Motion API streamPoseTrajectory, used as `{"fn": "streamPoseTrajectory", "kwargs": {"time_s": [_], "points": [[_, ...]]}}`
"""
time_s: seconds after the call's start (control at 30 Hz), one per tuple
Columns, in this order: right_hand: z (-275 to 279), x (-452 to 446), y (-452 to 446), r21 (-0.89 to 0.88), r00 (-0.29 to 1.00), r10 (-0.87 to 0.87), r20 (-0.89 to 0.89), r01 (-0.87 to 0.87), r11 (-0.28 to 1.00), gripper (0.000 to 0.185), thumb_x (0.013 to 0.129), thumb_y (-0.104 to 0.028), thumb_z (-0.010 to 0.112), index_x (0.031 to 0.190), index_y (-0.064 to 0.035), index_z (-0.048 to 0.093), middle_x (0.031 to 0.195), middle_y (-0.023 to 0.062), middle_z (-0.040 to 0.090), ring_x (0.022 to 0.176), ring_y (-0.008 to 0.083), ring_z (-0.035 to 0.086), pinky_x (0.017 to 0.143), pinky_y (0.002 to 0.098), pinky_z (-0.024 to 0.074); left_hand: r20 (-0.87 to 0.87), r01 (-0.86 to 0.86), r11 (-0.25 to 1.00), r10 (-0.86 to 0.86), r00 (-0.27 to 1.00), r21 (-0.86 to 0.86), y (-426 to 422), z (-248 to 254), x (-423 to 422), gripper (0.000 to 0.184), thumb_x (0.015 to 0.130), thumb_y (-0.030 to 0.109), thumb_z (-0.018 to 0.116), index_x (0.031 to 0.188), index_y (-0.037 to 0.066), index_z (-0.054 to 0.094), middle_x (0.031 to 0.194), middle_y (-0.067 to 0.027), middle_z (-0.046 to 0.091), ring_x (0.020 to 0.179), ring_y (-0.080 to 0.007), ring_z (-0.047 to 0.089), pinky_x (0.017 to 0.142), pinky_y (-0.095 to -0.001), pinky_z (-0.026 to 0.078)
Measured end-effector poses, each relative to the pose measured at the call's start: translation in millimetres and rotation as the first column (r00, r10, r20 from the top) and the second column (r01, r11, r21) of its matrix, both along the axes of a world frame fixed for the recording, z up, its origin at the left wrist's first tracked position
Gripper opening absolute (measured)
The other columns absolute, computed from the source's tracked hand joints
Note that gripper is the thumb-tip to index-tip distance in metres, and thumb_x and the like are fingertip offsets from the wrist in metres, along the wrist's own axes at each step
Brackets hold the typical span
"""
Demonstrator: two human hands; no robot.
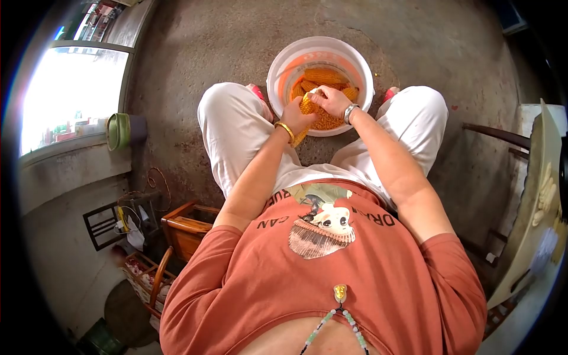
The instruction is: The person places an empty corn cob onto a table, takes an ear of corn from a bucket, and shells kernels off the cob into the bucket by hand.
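My left hand (297,118), with a gold bangle at the wrist, is wrapped round a yellow corn cob (306,106) over the near side of a white bucket (273,89). The cob slants, and its lower end shows below my fingers. My right hand (332,102), wearing a silver band at the wrist, presses its closed fingers against the top of the same cob, where a pale patch shows. Inside the bucket, several whole cobs (324,76) lie at the far side. Loose corn kernels (325,121) are heaped beneath my hands.
The bucket stands on a concrete floor (207,47) between my knees. To the left are a bright window (71,94), a green bin (118,131) and a wooden chair (188,228). A table (523,207) edges the right side.
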State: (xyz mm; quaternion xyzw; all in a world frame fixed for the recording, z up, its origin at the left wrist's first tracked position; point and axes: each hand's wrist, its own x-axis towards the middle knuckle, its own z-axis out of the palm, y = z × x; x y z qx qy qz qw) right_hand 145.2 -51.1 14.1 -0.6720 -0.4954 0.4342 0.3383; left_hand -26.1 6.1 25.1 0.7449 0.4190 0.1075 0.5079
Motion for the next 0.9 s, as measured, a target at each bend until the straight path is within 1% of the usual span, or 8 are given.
{"fn": "streamPoseTrajectory", "kwargs": {"time_s": [0.13,0.17,0.23,0.33,0.47,0.5,0.63,0.9], "points": [[-5,-3,4,0.039,0.998,0.026,-0.058,-0.024,0.999,0.049,0.089,-0.048,0.052,0.108,-0.0028,0.057,0.101,0.0215,0.063,0.095,0.0348,0.06,0.083,0.038,0.0457,0.08,-0.018,0.999,0.021,0.997,-0.033,2,-7,1,0.047,0.063,0.028,0.072,0.097,-0.001,0.056,0.087,-0.0185,0.064,0.083,-0.0305,0.063,0.074,-0.0383,0.049],[-8,-5,9,0.074,0.994,0.043,-0.105,-0.036,0.997,0.046,0.09,-0.045,0.052,0.107,-0.0028,0.056,0.101,0.0214,0.063,0.095,0.0349,0.06,0.083,0.038,0.0456,0.123,-0.002,1.0,0.001,0.992,0.006,9,-37,-3,0.048,0.062,0.029,0.072,0.096,-0.001,0.056,0.087,-0.0189,0.063,0.083,-0.0321,0.062,0.075,-0.0394,0.049],[-17,-6,12,0.151,0.995,0.058,-0.084,-0.045,0.987,0.038,0.093,-0.039,0.048,0.105,-0.0039,0.057,0.098,0.0151,0.062,0.092,0.0258,0.059,0.085,0.0343,0.0438,0.085,-0.024,0.998,0.019,0.996,0.059,10,-50,-4,0.054,0.059,0.031,0.073,0.099,-0.001,0.055,0.092,-0.0219,0.062,0.089,-0.0356,0.06,0.078,-0.0422,0.049],[-15,-8,12,0.182,0.997,0.071,-0.041,-0.062,0.981,0.034,0.094,-0.035,0.044,0.106,-0.0036,0.054,0.101,0.017,0.06,0.097,0.0309,0.058,0.086,0.036,0.0437,0.075,-0.053,0.988,0.043,0.996,0.142,6,-44,-4,0.06,0.055,0.03,0.074,0.104,0.001,0.056,0.096,-0.0209,0.061,0.093,-0.0363,0.059,0.081,-0.0418,0.049],[-20,-1,14,0.15,0.996,0.091,0.013,-0.092,0.984,0.032,0.094,-0.033,0.044,0.102,-0.0042,0.055,0.098,0.02,0.061,0.094,0.0348,0.06,0.082,0.0394,0.0461,0.089,0.023,0.995,-0.015,0.996,-0.098,12,-41,1,0.056,0.056,0.031,0.074,0.102,0.003,0.058,0.094,-0.0153,0.064,0.088,-0.0268,0.062,0.077,-0.0377,0.05],[-22,0,14,0.127,0.996,0.082,0.031,-0.085,0.988,0.031,0.094,-0.032,0.045,0.1,-0.0034,0.056,0.095,0.0205,0.062,0.091,0.035,0.06,0.081,0.0397,0.0466,-0.056,0.01,1.0,-0.01,0.998,0.01,14,-38,1,0.055,0.056,0.031,0.074,0.101,0.002,0.059,0.095,-0.0171,0.065,0.088,-0.0283,0.063,0.077,-0.0374,0.05],[-4,1,12,0.091,0.994,0.114,-0.006,-0.113,0.989,0.033,0.094,-0.031,0.045,0.1,0.0004,0.056,0.097,0.0224,0.062,0.091,0.0355,0.06,0.082,0.0397,0.0465,-0.162,0.065,0.994,-0.078,0.984,-0.086,13,5,4,0.049,0.061,0.027,0.072,0.098,-0.001,0.058,0.09,-0.0171,0.065,0.082,-0.0253,0.062,0.072,-0.0354,0.049],[-4,10,10,0.079,0.997,0.071,-0.011,-0.07,0.994,0.033,0.094,-0.03,0.046,0.101,0.0013,0.057,0.096,0.025,0.062,0.09,0.0396,0.06,0.077,0.0422,0.0471,-0.177,0.094,0.985,-0.119,0.977,-0.143,23,21,5,0.06,0.056,0.035,0.074,0.102,-0.001,0.059,0.098,-0.0191,0.064,0.093,-0.0294,0.061,0.078,-0.0357,0.048]]}}
